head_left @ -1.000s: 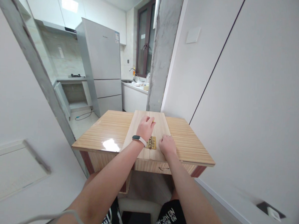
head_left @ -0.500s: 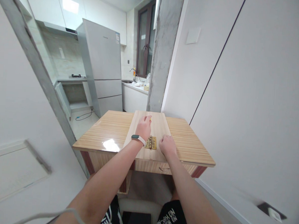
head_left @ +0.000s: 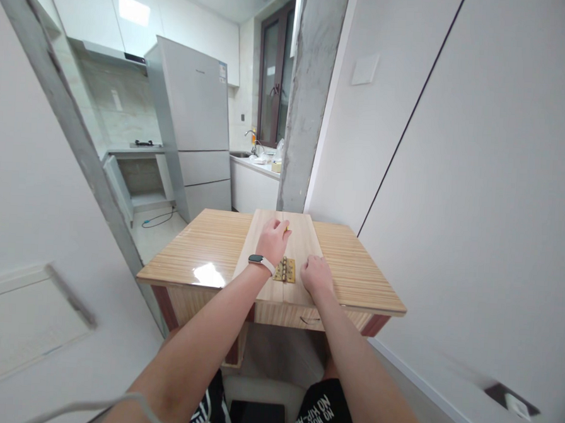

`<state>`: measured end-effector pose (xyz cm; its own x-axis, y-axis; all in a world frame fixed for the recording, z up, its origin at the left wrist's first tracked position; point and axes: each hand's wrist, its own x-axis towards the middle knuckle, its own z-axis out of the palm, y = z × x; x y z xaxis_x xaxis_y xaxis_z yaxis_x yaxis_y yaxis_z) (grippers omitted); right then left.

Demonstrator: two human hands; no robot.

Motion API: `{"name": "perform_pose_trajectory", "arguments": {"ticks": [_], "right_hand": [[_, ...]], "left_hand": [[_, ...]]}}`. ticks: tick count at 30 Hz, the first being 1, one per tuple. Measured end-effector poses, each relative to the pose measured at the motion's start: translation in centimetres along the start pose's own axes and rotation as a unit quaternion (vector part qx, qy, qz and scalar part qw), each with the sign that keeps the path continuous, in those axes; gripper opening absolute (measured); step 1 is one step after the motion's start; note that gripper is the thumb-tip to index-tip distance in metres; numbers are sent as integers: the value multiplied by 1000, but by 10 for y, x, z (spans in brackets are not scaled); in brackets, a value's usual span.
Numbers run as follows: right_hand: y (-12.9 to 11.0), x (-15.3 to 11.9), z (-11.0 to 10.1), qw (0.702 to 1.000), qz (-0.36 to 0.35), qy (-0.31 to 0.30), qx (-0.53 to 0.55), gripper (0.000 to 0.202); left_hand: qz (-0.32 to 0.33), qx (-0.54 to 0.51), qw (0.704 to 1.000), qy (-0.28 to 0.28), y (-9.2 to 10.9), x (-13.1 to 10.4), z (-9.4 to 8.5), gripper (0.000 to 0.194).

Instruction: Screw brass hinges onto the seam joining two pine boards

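Observation:
Two pale boards [head_left: 262, 290] lie side by side across the desk [head_left: 205, 239], with a seam between them. A brass hinge [head_left: 285, 270] spans the seam at the near end. Over the far part of the boards, my left hand [head_left: 272, 237] has its fingers pinched together. A small yellow, brass-coloured bit [head_left: 287, 227] shows at the fingertips; most of it is hidden, so I cannot tell its kind. My right hand [head_left: 317, 275] rests closed on the right board, to the right of the hinge, and its palm is hidden.
A wall [head_left: 454, 182] stands close on the right, beside a grey pillar [head_left: 307, 99]. Behind the desk are a refrigerator [head_left: 193, 106] and a sink counter [head_left: 256, 178]. A drawer [head_left: 289, 315] fronts the desk above my legs. A pale cable [head_left: 97, 406] runs at lower left.
My left hand has turned slightly at the wrist, its fingertips shifting a little to the right and toward me. My right hand and the boards look unmoved.

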<state>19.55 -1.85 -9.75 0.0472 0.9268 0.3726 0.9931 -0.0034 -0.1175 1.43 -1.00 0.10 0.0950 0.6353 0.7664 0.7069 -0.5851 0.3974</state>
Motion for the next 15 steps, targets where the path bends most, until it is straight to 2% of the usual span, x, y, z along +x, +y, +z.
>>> {"name": "perform_pose_trajectory", "arguments": {"ticks": [11, 15], "right_hand": [[1, 0, 2, 1000, -9, 10, -2, 25], [1, 0, 2, 1000, -12, 6, 5, 25]], "left_hand": [[-21, 12, 1000, -9, 4, -1, 1, 26], [-17, 10, 1000, -13, 1, -2, 5, 34]]}}
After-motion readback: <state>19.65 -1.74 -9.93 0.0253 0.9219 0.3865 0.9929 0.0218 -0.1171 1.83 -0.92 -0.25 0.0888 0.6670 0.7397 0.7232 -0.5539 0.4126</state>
